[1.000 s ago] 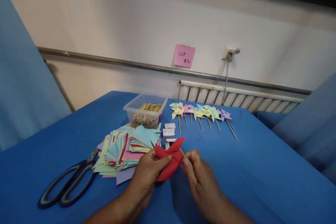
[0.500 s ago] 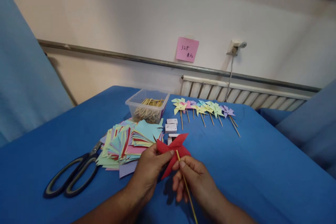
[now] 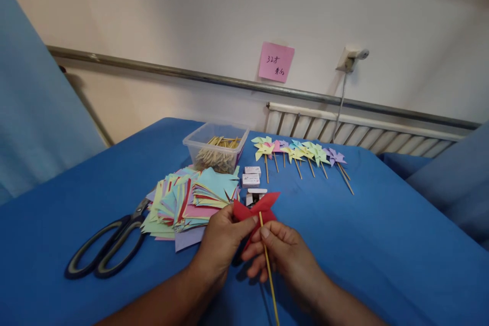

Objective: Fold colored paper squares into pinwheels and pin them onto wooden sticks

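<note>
We pinch the red paper pinwheel [image 3: 256, 210] with the left hand [image 3: 221, 242]; the right hand [image 3: 280, 252] is closed on the thin wooden stick [image 3: 268, 270] at its centre. The pinwheel sits just in front of the clear plastic box [image 3: 216, 148], which contains loose wooden sticks. Left of the pinwheel: stacked coloured paper squares [image 3: 189, 201]. Both forearms rise from the near edge, thumbs uppermost, fingers curled.
</note>
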Available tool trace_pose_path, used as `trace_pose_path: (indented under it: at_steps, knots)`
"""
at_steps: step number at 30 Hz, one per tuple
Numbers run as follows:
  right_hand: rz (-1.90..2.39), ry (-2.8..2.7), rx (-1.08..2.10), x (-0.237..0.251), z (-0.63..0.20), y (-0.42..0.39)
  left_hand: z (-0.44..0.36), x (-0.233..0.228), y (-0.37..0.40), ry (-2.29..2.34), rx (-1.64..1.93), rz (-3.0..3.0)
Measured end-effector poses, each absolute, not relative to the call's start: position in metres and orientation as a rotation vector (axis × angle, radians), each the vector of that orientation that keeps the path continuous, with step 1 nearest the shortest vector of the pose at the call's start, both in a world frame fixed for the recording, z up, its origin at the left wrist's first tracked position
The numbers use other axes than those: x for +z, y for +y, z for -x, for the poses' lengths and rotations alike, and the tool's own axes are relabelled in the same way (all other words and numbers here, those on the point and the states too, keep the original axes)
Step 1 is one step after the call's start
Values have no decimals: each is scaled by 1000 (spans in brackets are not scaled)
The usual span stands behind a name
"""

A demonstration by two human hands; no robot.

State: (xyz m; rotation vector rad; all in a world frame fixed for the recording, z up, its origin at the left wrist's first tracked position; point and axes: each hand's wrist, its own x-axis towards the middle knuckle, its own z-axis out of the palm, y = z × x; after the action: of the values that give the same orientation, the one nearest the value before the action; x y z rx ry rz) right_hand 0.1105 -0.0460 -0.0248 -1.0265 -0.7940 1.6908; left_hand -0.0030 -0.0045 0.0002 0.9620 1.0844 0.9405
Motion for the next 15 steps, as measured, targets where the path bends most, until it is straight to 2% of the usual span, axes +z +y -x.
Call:
trace_pose_path:
  at_steps: [15]
  knots:
    - [1035, -782, 1686, -27, -109, -45, 3, 1, -3, 1119, 964, -971]
